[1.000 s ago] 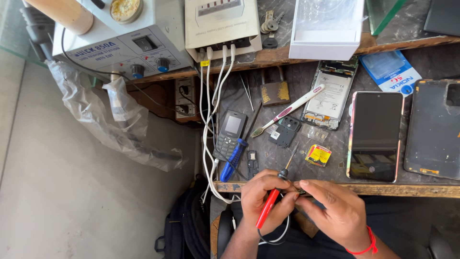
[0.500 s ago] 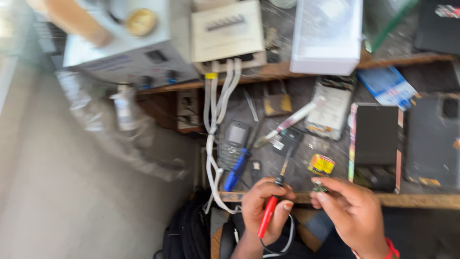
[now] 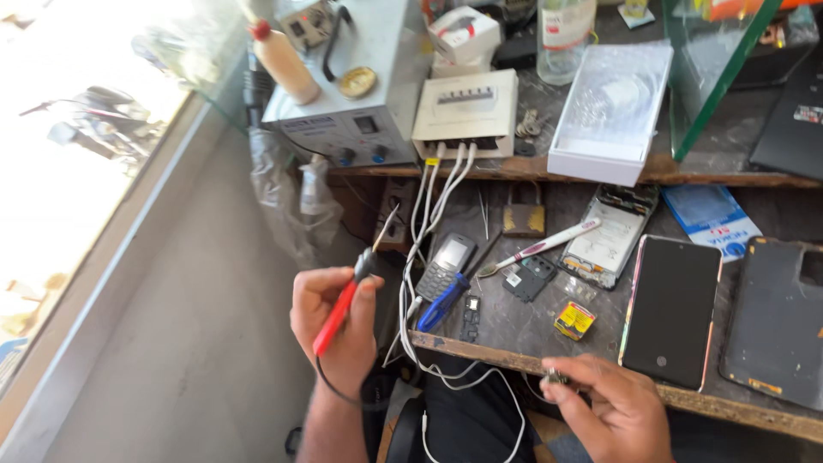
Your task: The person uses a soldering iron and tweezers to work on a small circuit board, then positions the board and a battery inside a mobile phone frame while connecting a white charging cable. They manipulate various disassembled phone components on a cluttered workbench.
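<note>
Red-handled soldering iron [image 3: 343, 302] is sitting in the left hand [image 3: 330, 321], whose grip is wrapping tightly around the handle — the metal tip is pointing up and away, off the left edge of the worktop [image 3: 514, 330]. The right hand [image 3: 613, 411] is hovering at the worktop's near edge, its fingertips pinching a small metal part [image 3: 555, 376] — too small to identify. On the worktop, a small keypad phone [image 3: 446, 266] is lying beside a blue-handled screwdriver [image 3: 441, 304], with a white toothbrush [image 3: 540, 247] and a black smartphone [image 3: 670, 309] farther right. White cables [image 3: 429, 214] are trailing down from a beige box [image 3: 467, 116] on the shelf above.
</note>
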